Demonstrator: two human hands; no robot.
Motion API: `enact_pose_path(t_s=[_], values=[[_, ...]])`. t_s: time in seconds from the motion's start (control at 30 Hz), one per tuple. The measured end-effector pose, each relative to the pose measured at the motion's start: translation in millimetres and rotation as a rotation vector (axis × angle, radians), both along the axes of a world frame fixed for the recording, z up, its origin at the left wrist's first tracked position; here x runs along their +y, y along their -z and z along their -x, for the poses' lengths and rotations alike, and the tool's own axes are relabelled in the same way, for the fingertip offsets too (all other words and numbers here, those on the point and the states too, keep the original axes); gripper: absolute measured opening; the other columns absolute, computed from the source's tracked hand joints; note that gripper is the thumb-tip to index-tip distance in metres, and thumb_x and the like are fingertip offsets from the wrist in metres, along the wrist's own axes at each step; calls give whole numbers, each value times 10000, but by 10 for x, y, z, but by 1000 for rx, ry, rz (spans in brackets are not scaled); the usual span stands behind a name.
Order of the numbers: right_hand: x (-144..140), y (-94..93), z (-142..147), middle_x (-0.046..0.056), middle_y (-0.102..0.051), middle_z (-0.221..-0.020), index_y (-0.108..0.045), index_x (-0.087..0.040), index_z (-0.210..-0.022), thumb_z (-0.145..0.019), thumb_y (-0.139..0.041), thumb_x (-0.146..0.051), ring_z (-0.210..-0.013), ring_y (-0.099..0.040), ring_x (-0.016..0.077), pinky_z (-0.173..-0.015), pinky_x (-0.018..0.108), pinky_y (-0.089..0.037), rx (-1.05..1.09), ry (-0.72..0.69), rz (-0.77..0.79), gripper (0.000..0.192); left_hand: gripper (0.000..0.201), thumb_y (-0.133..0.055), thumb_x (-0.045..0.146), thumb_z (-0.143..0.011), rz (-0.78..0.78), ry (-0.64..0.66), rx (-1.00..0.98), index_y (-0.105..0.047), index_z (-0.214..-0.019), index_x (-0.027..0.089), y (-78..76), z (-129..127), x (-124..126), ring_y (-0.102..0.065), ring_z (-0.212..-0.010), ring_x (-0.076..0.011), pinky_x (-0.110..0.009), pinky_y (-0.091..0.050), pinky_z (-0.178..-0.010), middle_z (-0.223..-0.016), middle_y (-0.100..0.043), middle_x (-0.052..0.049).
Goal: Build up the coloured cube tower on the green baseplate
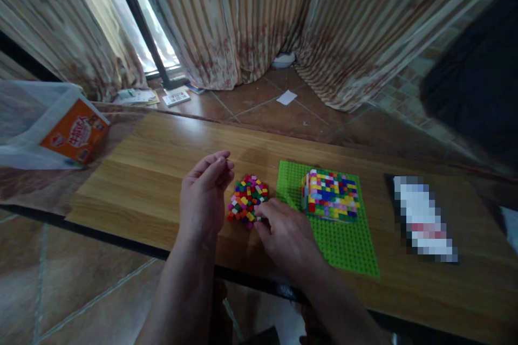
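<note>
Loose brick pile (pixel 247 200) sits at frame centre on the counter (pixel 154 167), just left of the green baseplate (pixel 343 242). Pile is roughly round, no clear long axis. Baseplate's long axis runs from the upper middle toward the lower right of the frame; near edge reaches almost to the counter's front edge. Stacked brick block (pixel 331 194) stands on the baseplate's upper half, flat slab, top face up.

Your left hand (pixel 204 197) hovers just left of the pile, forearm coming up from bottom centre, wrist straight, fingers (pixel 220 164) curled in toward the thumb, nearly pinched; can't tell if they hold a brick. Your right hand (pixel 287 234) lies low over the counter, back of hand up, forearm entering from lower right, fingers narrow and pinching a small white brick (pixel 259 219) at the pile's lower right edge.

Orange box (pixel 75 132) in a clear bag (pixel 24 118) at mid left. Blurred-out flat item at right.
</note>
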State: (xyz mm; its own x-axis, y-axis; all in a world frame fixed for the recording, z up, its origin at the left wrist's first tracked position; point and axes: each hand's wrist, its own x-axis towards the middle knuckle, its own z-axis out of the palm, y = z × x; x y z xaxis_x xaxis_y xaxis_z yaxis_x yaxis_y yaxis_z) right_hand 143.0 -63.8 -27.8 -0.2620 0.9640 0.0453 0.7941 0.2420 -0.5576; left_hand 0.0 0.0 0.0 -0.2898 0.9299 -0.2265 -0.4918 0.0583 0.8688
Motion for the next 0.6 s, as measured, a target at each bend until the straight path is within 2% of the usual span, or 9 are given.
enact_pose_path(t_s=[0.2, 0.33, 0.6], values=[[2, -6, -8, 36, -667, -916, -639, -194, -921, -863, -496, -73, -866, -607, 177, -785, 305, -432, 65, 20, 2, 197, 219, -783, 246, -635, 12, 62, 19, -705, -809, 139, 18, 1, -6, -576, -607, -71, -204, -470, -636, -689, -642, 4], [29, -62, -7, 34, -666, -933, -638, -200, -1005, -867, -494, -87, -877, -617, 165, -800, 297, -462, 213, 98, -30, 229, 227, -803, 253, -637, 18, 149, 64, -724, -815, 135, 20, -21, -23, -596, -623, -89, -204, -476, -622, -704, -670, -16], [40, -174, -39, 7, -657, -921, -604, -239, -1088, -868, -539, -167, -818, -627, 125, -726, 260, -512, 607, 239, -159, 240, 193, -818, 327, -687, -119, 588, 219, -779, -827, 200, 7, -83, -119, -674, -714, -164, -269, -558, -662, -805, -746, -56]])
